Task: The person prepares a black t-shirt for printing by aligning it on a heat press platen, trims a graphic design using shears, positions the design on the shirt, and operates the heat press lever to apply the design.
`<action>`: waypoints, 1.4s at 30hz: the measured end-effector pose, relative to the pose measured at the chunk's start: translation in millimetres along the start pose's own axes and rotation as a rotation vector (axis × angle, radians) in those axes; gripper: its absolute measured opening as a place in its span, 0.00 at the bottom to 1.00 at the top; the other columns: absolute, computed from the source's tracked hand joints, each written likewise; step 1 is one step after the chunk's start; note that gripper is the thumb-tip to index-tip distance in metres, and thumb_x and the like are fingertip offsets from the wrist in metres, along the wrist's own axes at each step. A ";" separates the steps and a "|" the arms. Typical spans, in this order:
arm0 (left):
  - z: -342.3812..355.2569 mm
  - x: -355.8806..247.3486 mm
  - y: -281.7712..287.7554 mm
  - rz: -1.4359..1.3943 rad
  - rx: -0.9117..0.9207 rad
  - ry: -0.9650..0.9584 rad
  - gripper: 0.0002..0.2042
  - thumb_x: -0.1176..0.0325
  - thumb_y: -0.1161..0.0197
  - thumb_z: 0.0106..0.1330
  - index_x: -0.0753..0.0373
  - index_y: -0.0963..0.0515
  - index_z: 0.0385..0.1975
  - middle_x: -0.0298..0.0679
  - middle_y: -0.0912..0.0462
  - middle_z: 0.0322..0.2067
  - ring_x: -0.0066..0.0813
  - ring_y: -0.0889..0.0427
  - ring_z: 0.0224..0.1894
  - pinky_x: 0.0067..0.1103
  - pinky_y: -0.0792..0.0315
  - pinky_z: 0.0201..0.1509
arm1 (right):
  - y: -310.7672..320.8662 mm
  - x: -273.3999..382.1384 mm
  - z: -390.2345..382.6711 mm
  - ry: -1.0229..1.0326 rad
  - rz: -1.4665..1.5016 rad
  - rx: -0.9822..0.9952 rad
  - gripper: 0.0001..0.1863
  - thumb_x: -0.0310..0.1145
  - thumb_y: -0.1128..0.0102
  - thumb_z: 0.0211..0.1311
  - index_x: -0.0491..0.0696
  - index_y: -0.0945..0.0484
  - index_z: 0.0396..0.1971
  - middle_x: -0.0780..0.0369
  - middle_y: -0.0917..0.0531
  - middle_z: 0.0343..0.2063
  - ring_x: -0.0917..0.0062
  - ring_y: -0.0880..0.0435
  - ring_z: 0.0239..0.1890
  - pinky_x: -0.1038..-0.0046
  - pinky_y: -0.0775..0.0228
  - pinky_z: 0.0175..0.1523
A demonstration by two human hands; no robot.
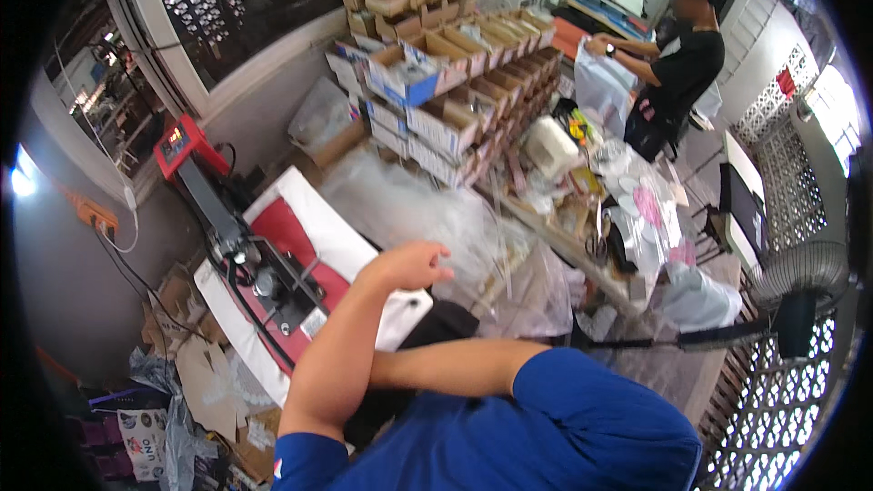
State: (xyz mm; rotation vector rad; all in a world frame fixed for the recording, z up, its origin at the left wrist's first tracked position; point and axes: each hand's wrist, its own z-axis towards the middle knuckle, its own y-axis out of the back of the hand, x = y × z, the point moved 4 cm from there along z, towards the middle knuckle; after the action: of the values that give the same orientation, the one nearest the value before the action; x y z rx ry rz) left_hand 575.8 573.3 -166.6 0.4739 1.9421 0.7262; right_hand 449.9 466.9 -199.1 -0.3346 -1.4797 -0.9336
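Observation:
My left arm reaches up across my front. My left hand [414, 265] hangs in the air beside the heat press [273, 264], its fingers loosely curled, tips apart and nothing seen in them. My right forearm [446, 368] crosses leftward behind the left one, which hides my right hand. The press has a red plate, a black frame and a red control box [186, 147] at its far end. White cloth [314, 205] lies flat beneath the plate and sticks out around it. Clear plastic sheeting [409, 209] is heaped just past my left hand.
Stacked cardboard bins [436, 118] line the wall behind. A cluttered table [564, 245] runs to the right, where another person [687, 59] handles pale cloth [600, 82]. A black fan [796, 295] stands at far right. Cardboard scraps [205, 373] and bags lie at lower left.

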 end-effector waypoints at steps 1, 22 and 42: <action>-5.3 1.6 -1.8 -0.027 -0.065 -0.005 0.25 0.55 0.34 0.66 0.64 0.24 0.57 0.46 0.16 0.46 0.41 0.18 0.47 0.30 0.26 0.53 | -5.6 2.4 -0.5 0.000 -0.004 0.007 0.22 0.37 0.39 0.66 0.52 0.25 0.59 0.56 0.25 0.61 0.66 0.31 0.65 0.64 0.42 0.69; -34.1 -0.2 17.1 -0.121 -0.111 0.008 0.26 0.54 0.36 0.68 0.62 0.26 0.61 0.46 0.17 0.50 0.43 0.18 0.51 0.30 0.26 0.55 | -14.3 -7.6 8.3 0.019 -0.320 -0.118 0.25 0.42 0.33 0.59 0.55 0.21 0.57 0.57 0.24 0.61 0.63 0.32 0.65 0.62 0.47 0.71; -20.2 -10.9 2.0 0.009 -0.111 -0.064 0.26 0.55 0.35 0.65 0.64 0.25 0.59 0.51 0.18 0.50 0.49 0.20 0.53 0.35 0.27 0.58 | 1.0 9.9 0.6 -0.004 -0.265 -0.036 0.21 0.40 0.45 0.68 0.45 0.25 0.56 0.53 0.22 0.52 0.60 0.24 0.53 0.58 0.33 0.60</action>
State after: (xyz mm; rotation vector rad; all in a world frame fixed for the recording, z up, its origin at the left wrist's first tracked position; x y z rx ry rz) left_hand 562.8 562.4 -151.1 0.4329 1.8306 0.8106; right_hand 448.6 464.7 -189.5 -0.1683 -1.5358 -1.1715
